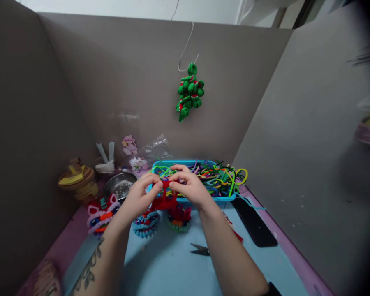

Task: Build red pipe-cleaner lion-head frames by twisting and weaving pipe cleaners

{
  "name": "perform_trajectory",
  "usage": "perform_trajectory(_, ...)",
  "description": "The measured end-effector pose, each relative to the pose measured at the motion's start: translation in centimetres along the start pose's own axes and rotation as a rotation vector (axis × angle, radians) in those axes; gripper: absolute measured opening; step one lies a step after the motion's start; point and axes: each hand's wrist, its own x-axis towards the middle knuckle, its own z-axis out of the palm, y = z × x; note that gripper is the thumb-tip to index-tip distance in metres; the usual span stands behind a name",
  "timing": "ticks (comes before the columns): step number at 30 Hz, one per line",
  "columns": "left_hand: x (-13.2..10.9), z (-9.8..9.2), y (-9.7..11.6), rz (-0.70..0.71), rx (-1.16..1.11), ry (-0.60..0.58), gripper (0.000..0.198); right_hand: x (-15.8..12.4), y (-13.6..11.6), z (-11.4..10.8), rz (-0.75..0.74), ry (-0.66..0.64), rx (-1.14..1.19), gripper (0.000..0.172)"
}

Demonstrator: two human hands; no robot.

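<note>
Both my hands are raised over the middle of the table, fingertips pinched close together. Between them hangs a red pipe-cleaner piece (165, 201), its loops dropping below my fingers. My left hand (142, 193) grips its left side, and my right hand (189, 187) pinches its right side. Just beneath are a light-blue fuzzy animal head (146, 225) and a red, orange and green one (179, 220), each partly covered. A blue tray (220, 199) heaped with colourful pipe cleaners (222, 179) sits behind my hands. Scissors (200, 249) lie beside my right forearm, handles hidden under it.
At left stand a red and lilac animal head (101, 218), a metal bowl (121, 185) and a lidded brown tub (80, 185). A black phone-like slab (255, 224) lies at right. A green bundle (191, 92) hangs from a wire. Grey panels (135, 74) enclose the table.
</note>
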Motion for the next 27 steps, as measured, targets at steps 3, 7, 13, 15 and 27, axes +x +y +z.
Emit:
perform_trajectory(3, 0.0, 0.0, -0.4, -0.154, -0.126, 0.126, 0.028, -0.1, -0.1, 0.0, -0.029, 0.075, -0.068, 0.018)
perform_trajectory(7, 0.0, 0.0, -0.8, -0.259, -0.323, 0.214, 0.029, -0.4, -0.8, 0.2, -0.082, -0.028, -0.297, 0.013)
perform_trajectory(13, -0.1, 0.0, -0.6, -0.273, -0.473, 0.172, 0.028, -0.4, -1.2, 0.3, -0.119, -0.186, -0.42, 0.015)
perform_trajectory(15, -0.1, -0.1, -0.4, -0.291, -0.51, 0.17, 0.027, -0.3, -1.0, 0.2, -0.135, -0.185, -0.418, 0.013)
perform_trajectory(27, -0.1, -0.4, -0.9, -0.278, -0.687, 0.216, 0.024, -0.3, -0.6, -0.9, -0.204, -0.016, -0.061, 0.019)
